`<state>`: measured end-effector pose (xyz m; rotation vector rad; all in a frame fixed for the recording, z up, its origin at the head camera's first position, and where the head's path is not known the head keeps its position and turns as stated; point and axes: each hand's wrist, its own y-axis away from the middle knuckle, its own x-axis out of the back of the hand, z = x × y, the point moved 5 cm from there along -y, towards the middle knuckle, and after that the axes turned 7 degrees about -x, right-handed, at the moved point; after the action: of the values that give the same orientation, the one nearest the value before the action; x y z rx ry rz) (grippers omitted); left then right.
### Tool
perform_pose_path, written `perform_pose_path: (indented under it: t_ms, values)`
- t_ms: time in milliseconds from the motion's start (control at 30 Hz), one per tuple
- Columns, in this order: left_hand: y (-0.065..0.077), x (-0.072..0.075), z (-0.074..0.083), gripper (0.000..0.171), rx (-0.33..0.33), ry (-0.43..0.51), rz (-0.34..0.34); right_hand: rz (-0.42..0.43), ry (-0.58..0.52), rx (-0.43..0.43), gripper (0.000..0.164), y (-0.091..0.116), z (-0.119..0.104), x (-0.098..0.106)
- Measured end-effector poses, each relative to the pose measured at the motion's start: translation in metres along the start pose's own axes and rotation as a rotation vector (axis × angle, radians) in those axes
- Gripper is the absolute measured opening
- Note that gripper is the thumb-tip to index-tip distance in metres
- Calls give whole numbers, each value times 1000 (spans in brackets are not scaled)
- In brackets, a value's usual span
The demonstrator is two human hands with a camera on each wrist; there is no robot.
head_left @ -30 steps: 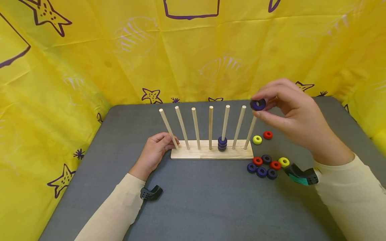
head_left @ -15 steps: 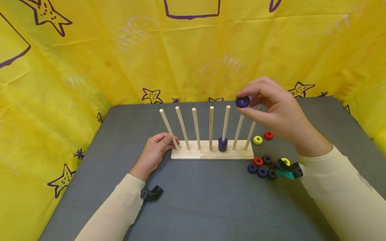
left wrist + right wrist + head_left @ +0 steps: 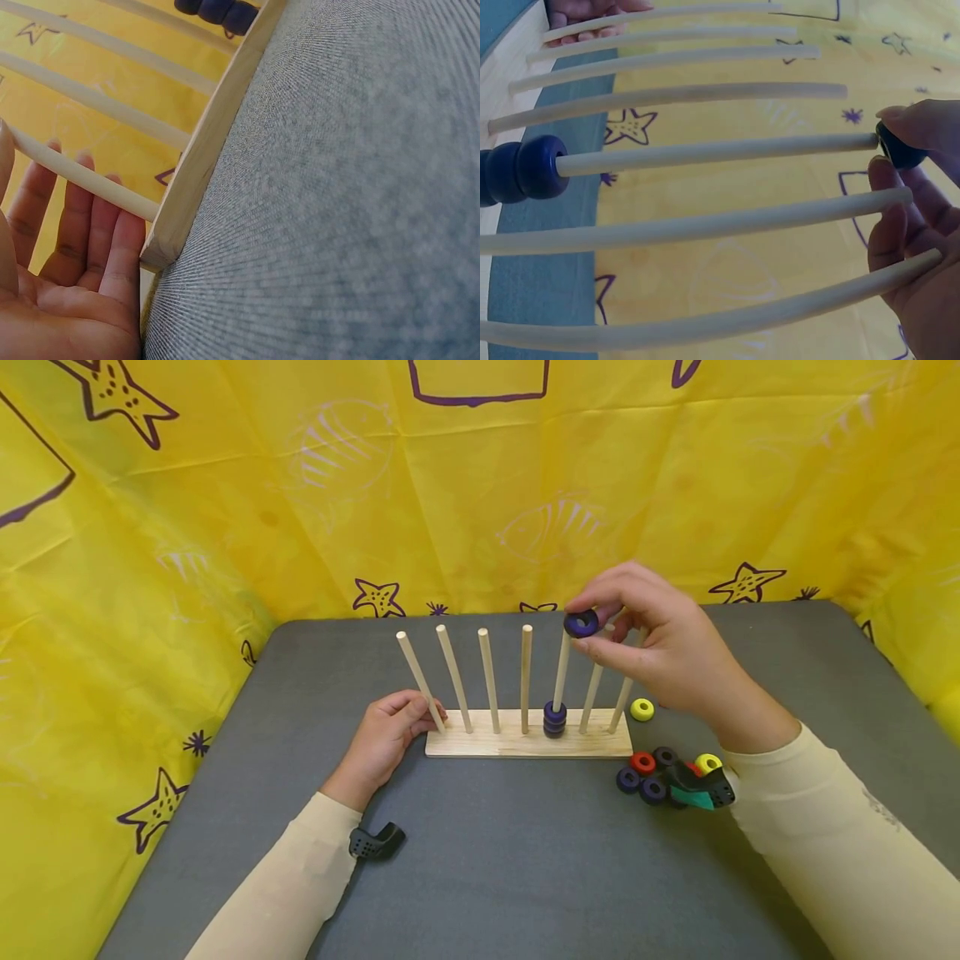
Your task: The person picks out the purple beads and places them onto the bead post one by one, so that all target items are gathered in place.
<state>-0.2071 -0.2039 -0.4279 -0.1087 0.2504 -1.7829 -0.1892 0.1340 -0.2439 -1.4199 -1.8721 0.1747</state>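
Note:
A wooden peg rack (image 3: 480, 743) stands on the grey table, its upright pegs in a row. Three dark blue rings (image 3: 555, 720) are stacked low on the third peg from the right. My right hand (image 3: 660, 643) pinches another dark blue ring (image 3: 581, 623) between thumb and fingertips at the top of that same peg. In the right wrist view, this held ring (image 3: 901, 148) meets the peg's tip; whether the tip is inside the hole is hidden. At the rack's left end, my left hand (image 3: 386, 735) holds the leftmost peg (image 3: 90, 180), fingers behind it and thumb in front.
Right of the rack lie loose rings: a yellow ring (image 3: 642, 709) farther back, and nearer a cluster with a red ring (image 3: 642, 763), several dark blue ones and a yellow one (image 3: 708, 764). My right wrist's camera mount partly covers them. A yellow patterned cloth (image 3: 465, 485) surrounds the table.
My right hand has carried the dark blue ring leftward, from above the rightmost peg to the top of the third peg from the right. My left hand has stayed in place.

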Motion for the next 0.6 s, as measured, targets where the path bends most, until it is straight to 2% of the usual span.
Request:
perform_pose_path:
  t_ms: [300,600]
  values:
    - [0,0,-1,38,-6,9,-3,2,30,-6,37,-1,1,-5]
    - [0,-1,1,38,-4,4,-7,-7,79,-52,35,-1,1,-7]
